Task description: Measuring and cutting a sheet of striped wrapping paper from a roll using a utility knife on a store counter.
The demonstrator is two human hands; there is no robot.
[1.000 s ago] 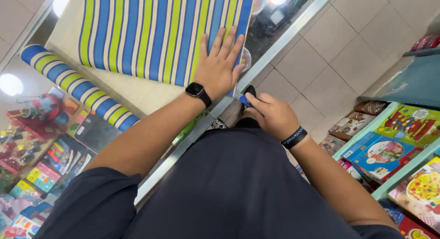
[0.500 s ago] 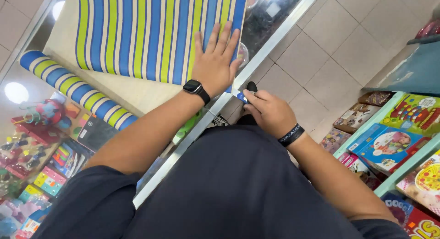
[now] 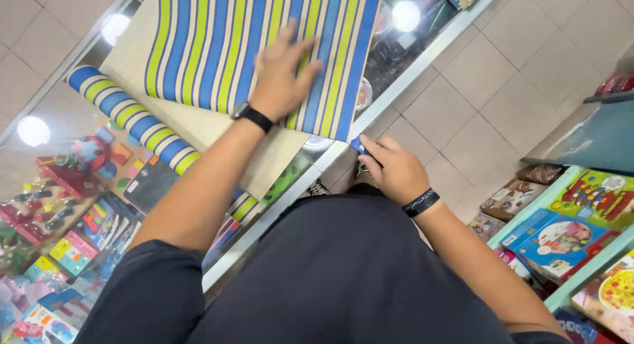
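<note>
A sheet of striped wrapping paper [image 3: 218,47], blue, green and white, lies over a flat shape on a glass counter [image 3: 396,86]. My left hand [image 3: 281,76] presses flat on the paper with fingers spread; a black watch sits on that wrist. Beside it, the rest of the paper stays on a roll [image 3: 142,129], with plain beige backing [image 3: 191,123] showing between. My right hand [image 3: 393,169] is at the counter's near edge, closed around a small blue tool [image 3: 357,146] whose shape I cannot make out. A black band circles that wrist.
Toys and coloured boxes [image 3: 72,218] fill the display under the glass on the left. A shelf with boxed games [image 3: 568,232] stands at the right. Beige floor tiles [image 3: 502,73] lie between counter and shelf. Ceiling lights reflect in the glass [image 3: 33,129].
My left hand has slid further up and left over the striped paper. My right hand with the blue tool has dropped slightly below the counter's edge. The view has shifted.
</note>
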